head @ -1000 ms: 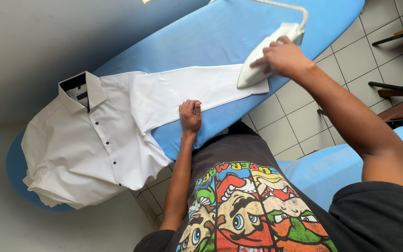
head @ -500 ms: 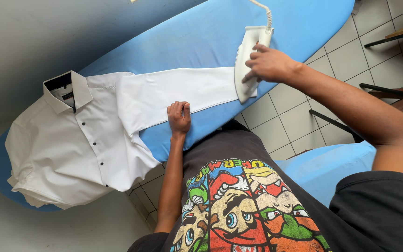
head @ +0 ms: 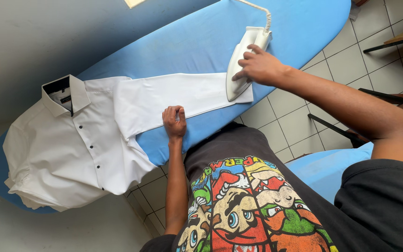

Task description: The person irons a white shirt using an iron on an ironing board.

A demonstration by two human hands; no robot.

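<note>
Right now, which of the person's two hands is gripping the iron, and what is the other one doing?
The right hand grips the white iron at the cuff end of the sleeve. The left hand only pins the sleeve's near edge to the blue board.

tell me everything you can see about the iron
The iron is white or cream, seemingly plastic, with a pointed nose and a pale ribbed cord leaving its rear. It rests soleplate down on the cuff end of the white shirt sleeve, over the blue ironing board. The right hand grips its handle.
</note>
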